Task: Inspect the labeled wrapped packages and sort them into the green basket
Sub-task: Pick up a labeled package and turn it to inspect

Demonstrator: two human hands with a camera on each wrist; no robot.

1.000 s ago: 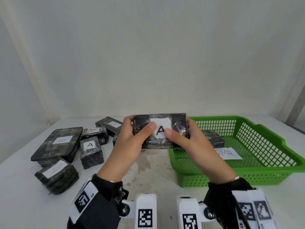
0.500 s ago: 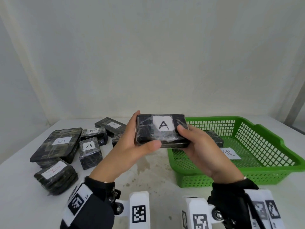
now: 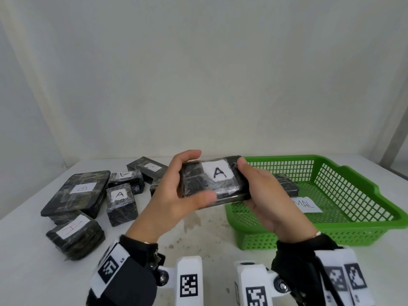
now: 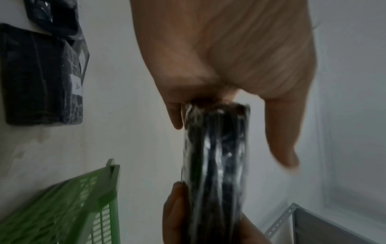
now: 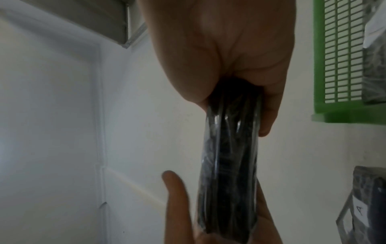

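Left hand (image 3: pixel 176 195) curled round one end of black wrapped package (image 3: pixel 212 180), thumb across front edge. Right hand (image 3: pixel 262 195) curled round other end, fingers beneath. Package held between both, above table (image 3: pixel 198 235), white "A" label (image 3: pixel 218 173) facing up. Right of hands: green basket (image 3: pixel 353 230), one package (image 3: pixel 287 186) inside. Left of hands: labelled packages (image 3: pixel 120 200) clustered on table.
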